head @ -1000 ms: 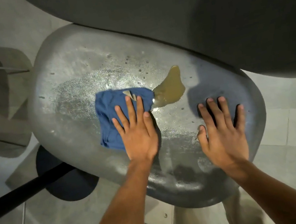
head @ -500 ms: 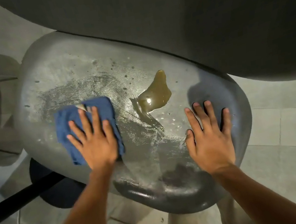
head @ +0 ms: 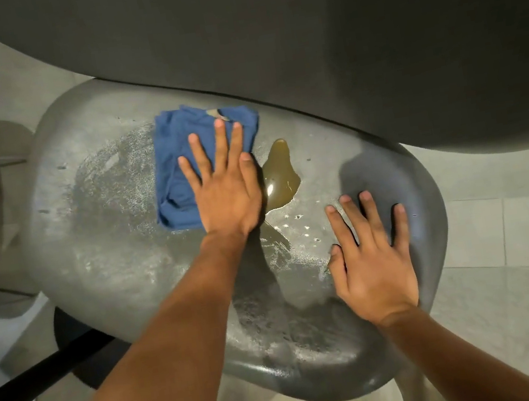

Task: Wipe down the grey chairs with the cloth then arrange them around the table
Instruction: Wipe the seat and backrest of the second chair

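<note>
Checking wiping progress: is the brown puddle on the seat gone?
No, the brown puddle lies beside the blue cloth.

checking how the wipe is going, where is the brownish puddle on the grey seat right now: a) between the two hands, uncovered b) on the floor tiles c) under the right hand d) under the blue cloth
a: the brownish puddle lies bare on the grey seat, just right of the left hand pressing the blue cloth, and apart from the right hand flat on the seat.
</note>
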